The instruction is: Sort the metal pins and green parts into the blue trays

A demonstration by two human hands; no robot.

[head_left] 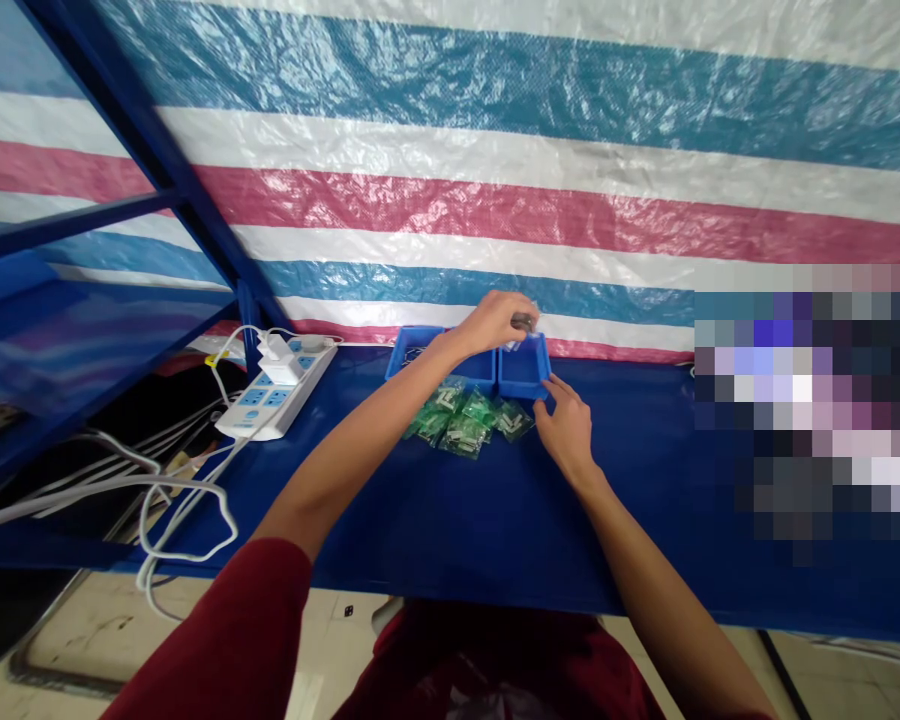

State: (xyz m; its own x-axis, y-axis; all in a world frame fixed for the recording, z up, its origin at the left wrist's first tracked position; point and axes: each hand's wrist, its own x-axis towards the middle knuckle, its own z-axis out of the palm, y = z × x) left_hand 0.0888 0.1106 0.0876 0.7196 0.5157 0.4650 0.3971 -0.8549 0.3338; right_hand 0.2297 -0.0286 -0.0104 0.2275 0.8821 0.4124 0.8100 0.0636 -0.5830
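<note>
My left hand [501,318] is closed on a small clear plastic bag [523,323] with something dark in it, above the back of the small blue bin [523,386]. What the dark part is cannot be made out. At that bin's front right corner, my right hand [566,422] grips the edge with thumb and fingers. A wider blue bin [482,372] stands directly to the left, partly covered by my left forearm, with some thin pieces inside. In front of both bins lies a pile of small clear-and-green bags [461,425] with pale pieces in them.
A white power strip [277,395] with a plugged-in adapter [280,362] stands on the blue table [450,530] at the left. White cables [187,485] loop over the table's left edge. A blue metal frame [202,235] rises there, and striped plastic sheeting [495,150] hangs behind.
</note>
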